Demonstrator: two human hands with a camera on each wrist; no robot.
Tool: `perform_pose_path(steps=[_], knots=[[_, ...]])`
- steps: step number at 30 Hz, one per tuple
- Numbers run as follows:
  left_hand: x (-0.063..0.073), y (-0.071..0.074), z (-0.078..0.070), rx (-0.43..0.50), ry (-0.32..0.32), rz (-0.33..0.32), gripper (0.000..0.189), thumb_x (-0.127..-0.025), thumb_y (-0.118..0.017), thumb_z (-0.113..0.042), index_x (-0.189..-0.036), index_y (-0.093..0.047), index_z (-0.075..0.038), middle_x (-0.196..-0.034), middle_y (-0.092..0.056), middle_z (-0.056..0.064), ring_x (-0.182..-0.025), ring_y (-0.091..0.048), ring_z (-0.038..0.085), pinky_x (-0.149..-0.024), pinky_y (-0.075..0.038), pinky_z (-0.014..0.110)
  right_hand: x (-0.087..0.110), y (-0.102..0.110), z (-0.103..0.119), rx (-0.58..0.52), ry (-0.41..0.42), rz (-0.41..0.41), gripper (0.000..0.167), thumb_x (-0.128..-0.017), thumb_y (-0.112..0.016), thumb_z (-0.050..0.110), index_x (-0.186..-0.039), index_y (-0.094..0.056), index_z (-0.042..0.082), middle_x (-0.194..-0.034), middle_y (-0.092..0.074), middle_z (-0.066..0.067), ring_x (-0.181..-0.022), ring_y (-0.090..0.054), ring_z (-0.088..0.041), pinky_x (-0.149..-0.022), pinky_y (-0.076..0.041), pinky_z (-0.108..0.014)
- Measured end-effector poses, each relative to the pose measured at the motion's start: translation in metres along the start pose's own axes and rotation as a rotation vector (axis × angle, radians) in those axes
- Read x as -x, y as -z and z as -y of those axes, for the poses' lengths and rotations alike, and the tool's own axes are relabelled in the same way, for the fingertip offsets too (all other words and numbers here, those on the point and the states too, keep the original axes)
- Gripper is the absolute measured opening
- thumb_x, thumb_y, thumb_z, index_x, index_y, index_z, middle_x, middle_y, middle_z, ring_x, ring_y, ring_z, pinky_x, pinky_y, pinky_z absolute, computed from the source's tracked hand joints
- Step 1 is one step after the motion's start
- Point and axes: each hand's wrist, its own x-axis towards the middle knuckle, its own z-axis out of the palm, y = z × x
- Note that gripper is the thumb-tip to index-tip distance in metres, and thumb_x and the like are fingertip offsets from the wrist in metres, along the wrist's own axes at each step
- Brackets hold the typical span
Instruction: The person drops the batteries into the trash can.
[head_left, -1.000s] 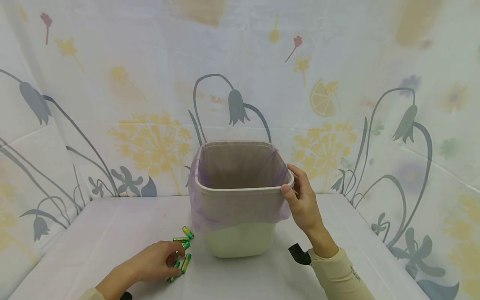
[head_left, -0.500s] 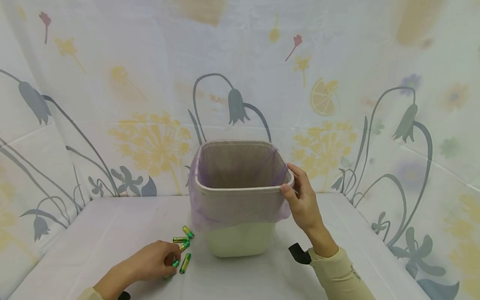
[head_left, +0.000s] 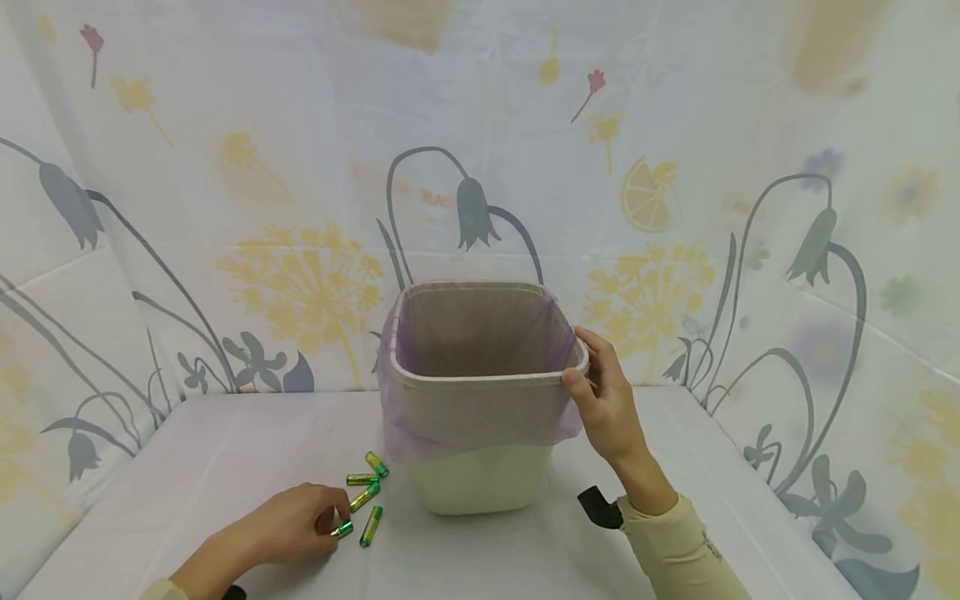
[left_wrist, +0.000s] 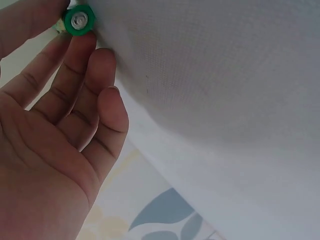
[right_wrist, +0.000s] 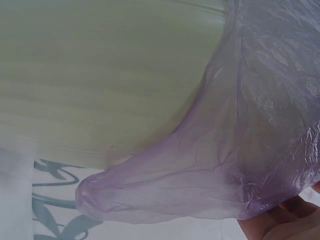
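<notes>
My left hand (head_left: 288,525) pinches a green and yellow battery (head_left: 343,530) between thumb and fingertips, low at the tabletop. In the left wrist view one metal end of that battery (left_wrist: 80,20) faces the camera; the other fingers are loosely bent. Several more loose batteries (head_left: 371,527) lie just to the right of and beyond this hand. A pale trash bin (head_left: 480,483) stands upright at the centre, lined with a thin purple trash bag (head_left: 480,421) folded over its rim. My right hand (head_left: 609,408) grips the bin's right front corner, thumb in front, over the bag.
The bin stands on a white-covered table (head_left: 262,433). Behind and at both sides hang white flower-printed sheets (head_left: 480,125). A black piece (head_left: 600,508) juts from the right wrist beside the sleeve.
My left hand has drawn slightly left and toward me with the pinched battery, uncovering more of the loose ones. The right hand and the bin have stayed put.
</notes>
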Motion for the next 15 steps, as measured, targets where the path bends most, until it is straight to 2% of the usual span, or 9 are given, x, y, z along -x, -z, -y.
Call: perform_pose_path(steps=[15], knots=[[0.0052,0.0026,0.0046,-0.025,-0.065,-0.035,0.017,-0.077,-0.071,-0.011,-0.088,-0.065,-0.024,-0.070,-0.049,-0.015,-0.064,-0.045,0.002,-0.057,-0.038,0.024,0.0003,0.0001,-0.0003,0.007,-0.013,0.000,0.052,-0.093,-0.055,0.015,-0.143,-0.041,0.016,-0.126,-0.056,-0.017,-0.104,-0.056,-0.032,-0.083,-0.047,-0.022]])
